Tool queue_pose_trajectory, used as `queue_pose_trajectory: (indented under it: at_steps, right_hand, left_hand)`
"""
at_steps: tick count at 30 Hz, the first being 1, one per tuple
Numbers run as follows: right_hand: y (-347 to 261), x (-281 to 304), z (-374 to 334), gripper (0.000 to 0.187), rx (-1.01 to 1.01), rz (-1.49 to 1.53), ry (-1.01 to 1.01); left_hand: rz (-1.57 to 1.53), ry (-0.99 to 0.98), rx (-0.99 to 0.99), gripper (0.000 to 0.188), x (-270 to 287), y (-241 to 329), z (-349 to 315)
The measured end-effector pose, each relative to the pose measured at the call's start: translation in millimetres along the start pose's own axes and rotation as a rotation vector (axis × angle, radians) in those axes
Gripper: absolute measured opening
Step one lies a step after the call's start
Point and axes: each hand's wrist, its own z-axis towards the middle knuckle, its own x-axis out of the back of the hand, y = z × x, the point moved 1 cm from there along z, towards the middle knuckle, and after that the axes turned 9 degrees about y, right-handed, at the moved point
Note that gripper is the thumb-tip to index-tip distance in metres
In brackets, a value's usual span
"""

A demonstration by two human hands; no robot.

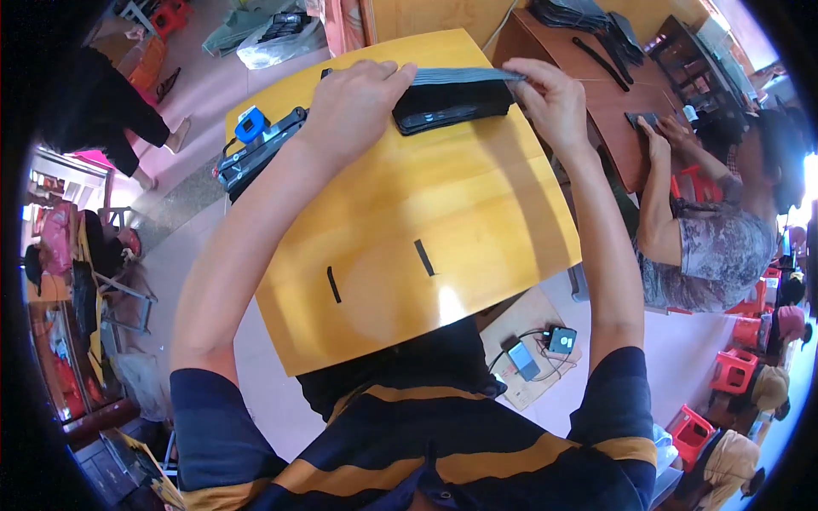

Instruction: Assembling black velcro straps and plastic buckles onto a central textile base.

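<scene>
A stack of flat, thin dark pieces with grey-blue edges [464,76] lies near the far edge of the yellow table [383,213]. My left hand [362,102] is closed over its left end, the fingertips partly hidden behind the hand. At the right end my right hand [554,102] pinches the corner between thumb and fingers. Just below, touching or nearly touching that stack, sits a black bundle [452,115] with a glossy front edge. Two short black strips [333,284] lie apart on the near half of the table.
Left of my left forearm are black bundles [264,149] with a small blue device [250,125] on top. A co-worker [707,238] handles a dark piece at the brown table [630,119] on the right. Cardboard with cables and small boxes [532,349] lies on the floor.
</scene>
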Motion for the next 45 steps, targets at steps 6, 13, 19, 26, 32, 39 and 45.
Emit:
queue_pose_trajectory:
  at_steps: [6,13,19,26,32,39,45]
  right_hand:
    - [53.9,-35.2,12.2,0.025,0.176,-0.245,0.051]
    - [77.8,-47.0,-18.3,0.03,0.095,-0.354,-0.006]
    - [79.7,-43.4,-24.2,0.024,0.083,-0.303,-0.126]
    - [72.6,-54.3,-30.8,0.025,-0.153,-0.26,-0.092]
    - [70.9,-61.3,-36.1,0.025,-0.149,-0.287,-0.092]
    - [78.7,-65.7,-43.1,0.024,-0.254,-0.227,-0.072]
    - [89.8,-72.7,-46.4,0.022,-0.24,-0.162,-0.013]
  left_hand:
    - [0.094,-0.029,-0.091,0.043,-69.9,-10.0,11.1]
    - [0.095,-0.067,-0.095,0.041,-108.6,-3.5,4.3]
    - [-0.04,-0.144,-0.124,0.043,-122.3,-4.5,-16.9]
    - [-0.229,-0.321,0.094,0.048,-102.3,5.0,4.1]
    - [-0.011,-0.058,0.129,0.09,-134.3,9.8,1.7]
    - [-0.2,-0.512,0.297,0.101,-144.0,21.1,10.4]
    - [-0.122,-0.391,0.25,0.096,-155.1,20.0,2.0]
